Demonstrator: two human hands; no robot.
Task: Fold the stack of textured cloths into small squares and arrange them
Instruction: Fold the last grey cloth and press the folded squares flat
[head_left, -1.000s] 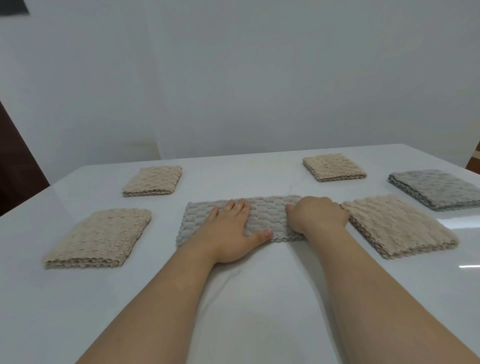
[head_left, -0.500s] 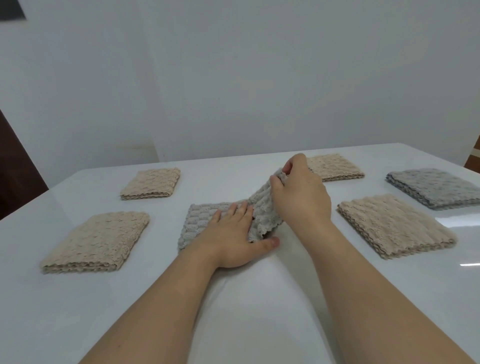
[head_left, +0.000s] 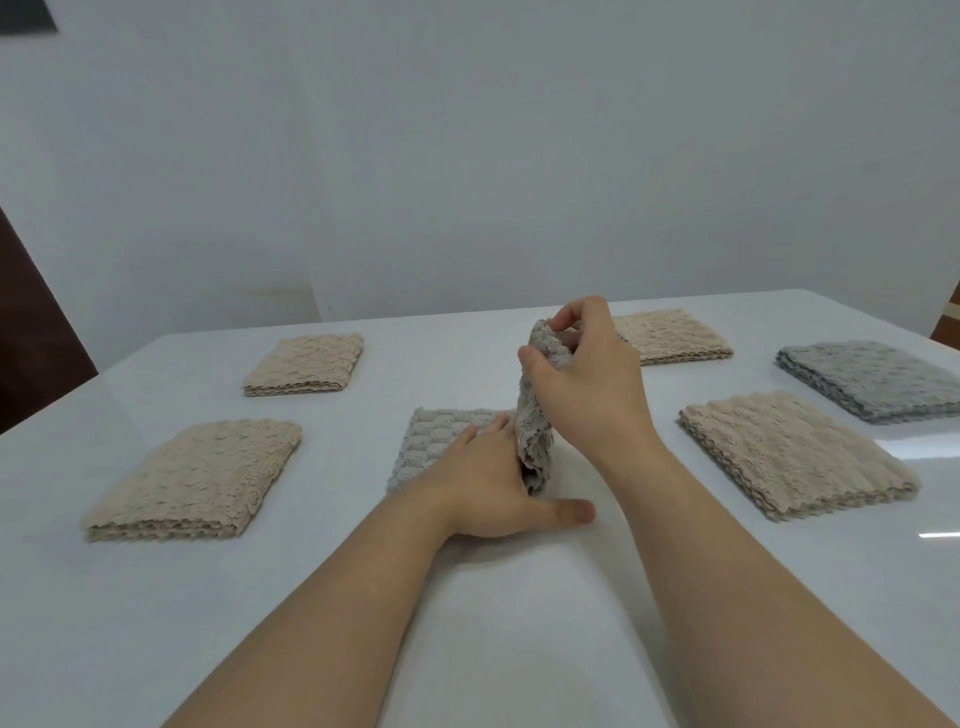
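The right hand has lifted the grey cloth's right end from flat to upright, grip pinched on it; the left hand presses flat, open, pinning the rest mid-tabletop; the final halving fold is likely underway.

The right hand has lifted the right end of the grey cloth off the counter, where a second earlier it lay flat as a long strip. That end now stands nearly upright, pinched between thumb and fingers above the left hand, higher and steeper than half a second ago. The left hand's thumb has swung out past the cloth's raised near edge onto bare counter.
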